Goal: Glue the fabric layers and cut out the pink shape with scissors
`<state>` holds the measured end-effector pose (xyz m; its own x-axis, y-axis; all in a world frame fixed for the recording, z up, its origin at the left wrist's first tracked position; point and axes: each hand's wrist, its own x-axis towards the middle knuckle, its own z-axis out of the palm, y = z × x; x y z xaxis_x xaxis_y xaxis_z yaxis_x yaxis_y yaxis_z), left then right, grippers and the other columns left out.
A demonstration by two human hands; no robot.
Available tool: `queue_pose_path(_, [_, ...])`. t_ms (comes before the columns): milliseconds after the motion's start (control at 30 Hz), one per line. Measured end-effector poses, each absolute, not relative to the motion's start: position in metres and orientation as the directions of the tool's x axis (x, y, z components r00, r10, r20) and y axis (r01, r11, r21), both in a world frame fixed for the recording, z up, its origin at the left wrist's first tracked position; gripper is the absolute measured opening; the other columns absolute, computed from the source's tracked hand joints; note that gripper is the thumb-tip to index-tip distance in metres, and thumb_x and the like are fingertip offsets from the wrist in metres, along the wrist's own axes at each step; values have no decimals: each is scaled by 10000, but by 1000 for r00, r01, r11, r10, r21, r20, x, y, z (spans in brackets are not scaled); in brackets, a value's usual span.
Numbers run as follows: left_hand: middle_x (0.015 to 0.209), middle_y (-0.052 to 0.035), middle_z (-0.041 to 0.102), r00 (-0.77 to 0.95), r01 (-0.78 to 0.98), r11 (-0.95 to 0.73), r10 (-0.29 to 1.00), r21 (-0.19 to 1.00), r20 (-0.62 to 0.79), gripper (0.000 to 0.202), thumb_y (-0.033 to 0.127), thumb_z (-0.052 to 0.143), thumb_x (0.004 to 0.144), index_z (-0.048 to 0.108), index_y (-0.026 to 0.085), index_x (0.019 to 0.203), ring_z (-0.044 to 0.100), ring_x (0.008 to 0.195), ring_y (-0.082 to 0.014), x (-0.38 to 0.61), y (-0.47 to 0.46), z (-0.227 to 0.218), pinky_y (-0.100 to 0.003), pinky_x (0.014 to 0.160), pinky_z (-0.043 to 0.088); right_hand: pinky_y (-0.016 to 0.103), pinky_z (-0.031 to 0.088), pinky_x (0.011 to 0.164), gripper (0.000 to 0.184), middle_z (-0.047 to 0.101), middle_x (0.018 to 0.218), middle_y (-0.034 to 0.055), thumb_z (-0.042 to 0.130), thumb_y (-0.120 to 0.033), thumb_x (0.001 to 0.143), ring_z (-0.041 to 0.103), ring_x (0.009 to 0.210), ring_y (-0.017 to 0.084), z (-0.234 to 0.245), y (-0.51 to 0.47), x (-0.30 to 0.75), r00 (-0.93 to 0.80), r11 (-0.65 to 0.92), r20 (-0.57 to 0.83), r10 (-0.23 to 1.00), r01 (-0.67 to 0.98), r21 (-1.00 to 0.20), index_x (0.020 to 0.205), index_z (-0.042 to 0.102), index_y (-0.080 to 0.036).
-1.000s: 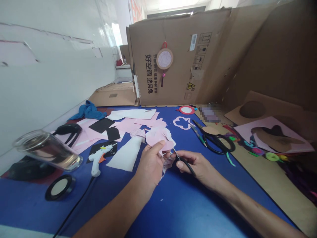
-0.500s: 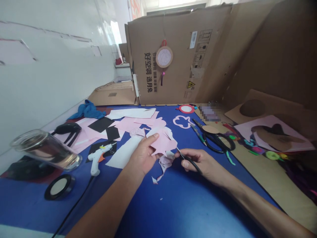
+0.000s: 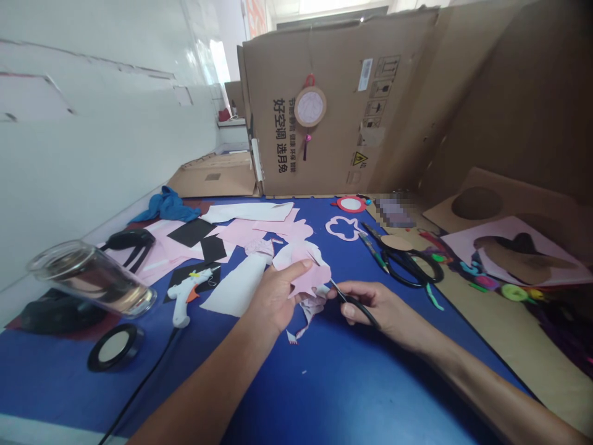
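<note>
Between the thumb and fingers of my left hand (image 3: 280,293) is a pink paper shape (image 3: 312,276) with a wavy outline and a pointed lower edge. White paper shows behind its upper part. My right hand (image 3: 370,306) is closed around small scissors with black handles (image 3: 364,310). The metal blades (image 3: 334,284) meet the shape's right edge; whether they are apart I cannot tell. A crumpled patterned scrap (image 3: 309,311) hangs or lies just below the shape. Beyond it, a pink cut-out outline (image 3: 343,228) lies on the blue table.
A hot glue gun (image 3: 185,296) lies at left with its cord, near a glass of liquid (image 3: 92,278) and a black round container (image 3: 115,347). Large scissors (image 3: 407,266) and a craft knife (image 3: 374,250) lie at right. A cardboard box (image 3: 343,74) stands behind.
My left thumb and fingers have shifted right over the pink paper, covering more of it. The scissors stay at its right edge. The whole view has shifted slightly.
</note>
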<state>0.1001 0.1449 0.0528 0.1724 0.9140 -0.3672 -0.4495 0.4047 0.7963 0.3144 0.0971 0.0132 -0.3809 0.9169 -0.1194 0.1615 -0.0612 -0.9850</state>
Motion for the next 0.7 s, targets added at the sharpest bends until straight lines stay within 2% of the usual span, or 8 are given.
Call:
queue_pose_path(300, [883,-125,819,131,-528,399,911,750,-392,234,163,888,728,786,144,938,761,722,-224,109,139,50,-288,580,574,273,254,603,544,490,744,-29,768,-699,907,338,668,140,13,96,310,-394,-47,-103,913,149,-988,1143,786,-209])
queue_pose_path(700, [901,-136,826,127,-560,413,899,718,-419,225,112,797,821,776,115,1044,772,684,-223,109,138,50,-293,601,606,286,295,638,469,538,755,-24,763,-665,931,423,686,148,7,98,306,-370,5,-42,928,127,-992,1105,802,-232])
